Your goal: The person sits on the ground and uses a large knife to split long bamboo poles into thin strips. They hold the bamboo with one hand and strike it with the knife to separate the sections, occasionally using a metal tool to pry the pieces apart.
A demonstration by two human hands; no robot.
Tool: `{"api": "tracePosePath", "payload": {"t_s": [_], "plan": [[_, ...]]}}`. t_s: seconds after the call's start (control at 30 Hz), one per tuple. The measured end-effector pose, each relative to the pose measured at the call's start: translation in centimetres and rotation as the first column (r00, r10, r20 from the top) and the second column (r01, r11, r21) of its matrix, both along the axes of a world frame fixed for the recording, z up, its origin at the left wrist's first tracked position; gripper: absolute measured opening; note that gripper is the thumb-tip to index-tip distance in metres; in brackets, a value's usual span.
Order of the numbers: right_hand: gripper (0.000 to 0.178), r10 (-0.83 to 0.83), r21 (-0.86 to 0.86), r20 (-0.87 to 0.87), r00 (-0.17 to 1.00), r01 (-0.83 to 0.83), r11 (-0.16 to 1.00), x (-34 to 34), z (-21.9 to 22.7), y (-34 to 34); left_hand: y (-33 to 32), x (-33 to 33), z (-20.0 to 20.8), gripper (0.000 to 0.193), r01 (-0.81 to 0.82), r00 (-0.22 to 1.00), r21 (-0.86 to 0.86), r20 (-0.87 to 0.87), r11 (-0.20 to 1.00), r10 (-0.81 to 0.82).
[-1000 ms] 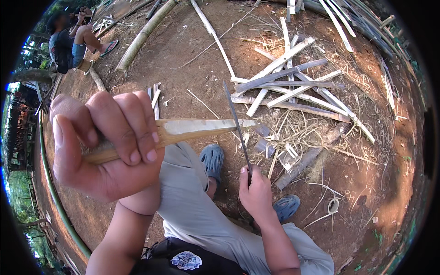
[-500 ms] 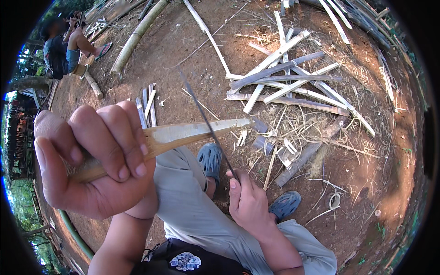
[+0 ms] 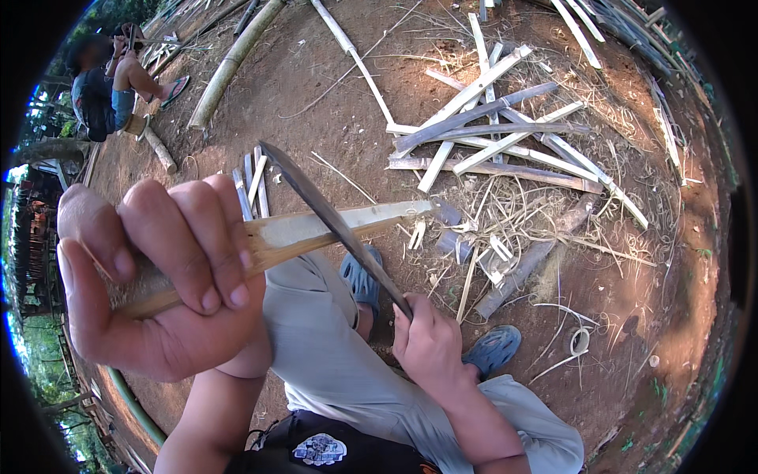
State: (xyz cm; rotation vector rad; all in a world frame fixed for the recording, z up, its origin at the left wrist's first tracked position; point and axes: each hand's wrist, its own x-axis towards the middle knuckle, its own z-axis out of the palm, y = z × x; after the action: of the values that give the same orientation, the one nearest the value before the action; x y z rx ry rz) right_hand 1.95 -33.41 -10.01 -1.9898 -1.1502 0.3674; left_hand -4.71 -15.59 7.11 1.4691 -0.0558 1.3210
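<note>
My left hand (image 3: pixel 162 276) is closed around a split bamboo strip (image 3: pixel 308 231), its pale inner face and tan edge showing. The strip stretches rightward from my fist and narrows toward its far tip. In my right hand (image 3: pixel 430 336) is a long dark knife (image 3: pixel 335 221), its handle mostly hidden in the fingers. The blade slants up and to the left across the middle of the strip, overlapping it in view. Whether the edge bites into the bamboo, I cannot tell.
Split bamboo slats (image 3: pixel 482 134) lie in a crossed pile ahead right. Curled shavings (image 3: pixel 513 217) and a short bamboo log (image 3: pixel 517 276) are before my feet. A bamboo ring (image 3: pixel 579 341) lies at right. Another person (image 3: pixel 110 87) sits far left near a long pole (image 3: pixel 237 63).
The knife blade has shifted left along the strip toward my left fist and turned, so its broad side shows more. My left hand and the strip have stayed nearly still.
</note>
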Motion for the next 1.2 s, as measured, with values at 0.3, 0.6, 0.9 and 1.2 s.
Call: {"api": "tracePosePath", "payload": {"t_s": [0.3,0.6,0.9,1.2], "plan": [[0.030,-0.069,-0.295,-0.111,0.991,0.034,0.955,1.4,-2.8,0.8,0.3,-1.2,1.3,0.026,-0.065,0.998,-0.031,-0.001,0.997,0.065],[0.038,-0.245,-0.432,-0.191,0.950,0.143,0.891,3.7,-15.7,-2.4,0.3,0.0,1.0,0.027,-0.029,1.000,-0.045,0.004,0.999,0.029],[0.025,-0.169,-0.176,-0.278,0.946,0.123,0.977,2.0,-8.5,-0.2,0.5,0.7,0.4,0.026,-0.008,0.999,-0.080,0.044,0.997,0.012],[0.029,-0.146,-0.188,-0.244,0.959,0.101,0.977,2.6,-10.2,0.6,1.1,0.1,0.5,0.024,-0.013,1.000,-0.068,0.025,0.998,0.015]]}}
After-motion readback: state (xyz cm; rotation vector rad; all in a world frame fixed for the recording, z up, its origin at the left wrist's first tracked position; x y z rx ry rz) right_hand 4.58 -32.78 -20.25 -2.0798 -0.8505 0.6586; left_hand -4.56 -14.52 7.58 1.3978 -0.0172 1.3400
